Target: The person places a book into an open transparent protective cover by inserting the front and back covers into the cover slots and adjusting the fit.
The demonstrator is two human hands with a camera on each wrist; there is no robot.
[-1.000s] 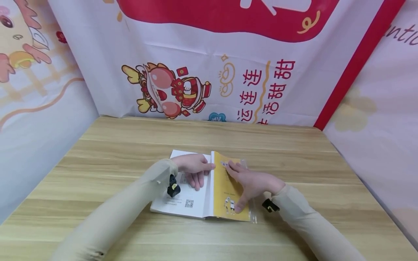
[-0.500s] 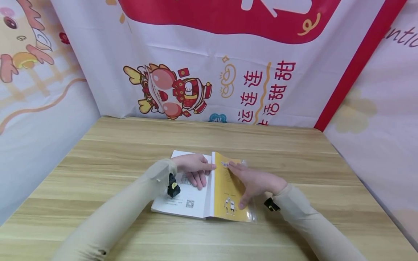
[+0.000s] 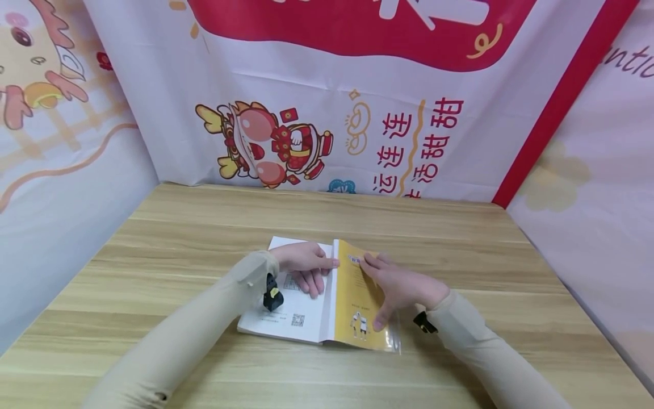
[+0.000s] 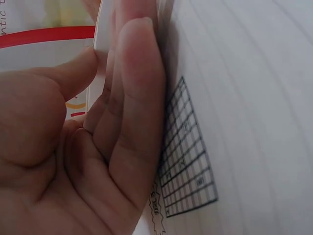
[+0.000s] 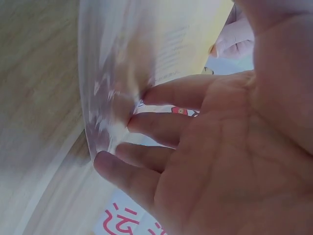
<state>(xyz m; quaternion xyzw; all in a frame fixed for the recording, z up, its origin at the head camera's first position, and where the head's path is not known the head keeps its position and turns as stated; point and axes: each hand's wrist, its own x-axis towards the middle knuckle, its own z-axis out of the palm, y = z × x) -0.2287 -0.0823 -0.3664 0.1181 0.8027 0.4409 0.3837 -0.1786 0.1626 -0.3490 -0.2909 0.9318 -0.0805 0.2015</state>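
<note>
An exercise book (image 3: pixel 276 321) lies on the table, its white side with printed codes to the left. Along its fold a yellow panel (image 3: pixel 349 295) spreads to the right, under a clear plastic cover (image 3: pixel 394 336). My left hand (image 3: pixel 302 264) lies across the white side, thumb tip at the raised white fold. In the left wrist view its fingers (image 4: pixel 139 98) are fairly straight against the page beside a printed grid. Over the yellow panel, my right hand (image 3: pixel 406 288) is spread, fingertips touching the clear plastic (image 5: pixel 98 117) in the right wrist view.
The wooden table (image 3: pixel 204 216) extends around the book. A printed white and red cloth (image 3: pixel 306 74) hangs at the table's back edge. More printed cloth (image 3: pixel 587 187) borders the right side. Black wrist cameras (image 3: pixel 272 295) sit on both sleeves.
The right hand's fingers have shifted slightly on the yellow panel. The left hand stays at the fold. The whole head view has drifted a little.
</note>
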